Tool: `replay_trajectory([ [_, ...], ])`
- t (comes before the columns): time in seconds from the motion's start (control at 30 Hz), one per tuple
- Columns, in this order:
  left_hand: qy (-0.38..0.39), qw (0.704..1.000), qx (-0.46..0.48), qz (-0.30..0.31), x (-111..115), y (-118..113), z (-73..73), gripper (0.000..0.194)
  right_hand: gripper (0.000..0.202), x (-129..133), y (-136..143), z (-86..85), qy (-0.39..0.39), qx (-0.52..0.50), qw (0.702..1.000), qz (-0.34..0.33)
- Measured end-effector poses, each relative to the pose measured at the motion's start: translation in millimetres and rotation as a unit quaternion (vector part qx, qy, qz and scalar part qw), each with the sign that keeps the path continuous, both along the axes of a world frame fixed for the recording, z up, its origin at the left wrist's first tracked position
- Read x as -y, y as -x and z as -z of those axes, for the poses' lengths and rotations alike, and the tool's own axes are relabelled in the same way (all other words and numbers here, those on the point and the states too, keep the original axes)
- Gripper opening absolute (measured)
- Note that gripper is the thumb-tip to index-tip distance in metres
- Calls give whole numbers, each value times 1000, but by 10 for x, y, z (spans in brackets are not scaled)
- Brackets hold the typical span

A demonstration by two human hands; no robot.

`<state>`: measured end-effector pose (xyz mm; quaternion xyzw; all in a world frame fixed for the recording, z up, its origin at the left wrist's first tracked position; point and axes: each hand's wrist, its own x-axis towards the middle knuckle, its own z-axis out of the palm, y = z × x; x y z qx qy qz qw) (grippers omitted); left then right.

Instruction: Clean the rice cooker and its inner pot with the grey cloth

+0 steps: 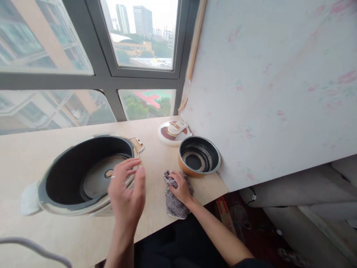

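Note:
My left hand (pixel 126 191) is raised in front of the right rim of a rice cooker body (pixel 75 213). Its fingers are loosely bent, the thumb stands apart from the palm, and nothing shows in it. The cooker's dark inside is uncovered, with a round metal plate (pixel 96 182) at the bottom. My right hand (pixel 181 188) rests on a grey, fuzzy cloth (pixel 177 206) on the table, its fingers curled into the folds. Just beyond the cloth stands an inner pot (pixel 188 167), gold outside and dark inside. Behind that pot lies a white and brown lid (pixel 169 137).
The light wooden table (pixel 150 186) runs along a grey-framed window (pixel 145 76). A patterned wall panel (pixel 273 93) bounds it on the right. A grey cord (pixel 36 247) crosses the lower left corner. Below the table's right edge are a box (pixel 225 214) and dark clutter.

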<state>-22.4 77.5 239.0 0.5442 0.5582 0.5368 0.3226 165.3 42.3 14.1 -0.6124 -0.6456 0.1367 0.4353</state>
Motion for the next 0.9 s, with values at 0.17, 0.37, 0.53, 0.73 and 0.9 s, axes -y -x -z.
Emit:
replay_trajectory([
  [0.17, 126, 969, 15, 210, -84, -464, 437, 39, 48, 216, -182, -96, 30, 2, 997, -70],
  [0.37, 316, 905, 22, 285, -180, -1068, 884, 79, 41, 532, -601, -94, 45, -42, 994, -90],
  [0.53, 373, 886, 33, 273, -202, -1430, 1073, 91, 42, 707, -966, -91, 82, -75, 991, -68],
  [0.73, 386, 874, 85, 283, -168, -1603, 1121, 54, 40, 750, -1310, -136, 65, -108, 990, -68],
  [0.9, 385, 881, 84, 263, -180, -1680, 1080, 47, 36, 740, -1426, -159, 48, -116, 989, -82],
])
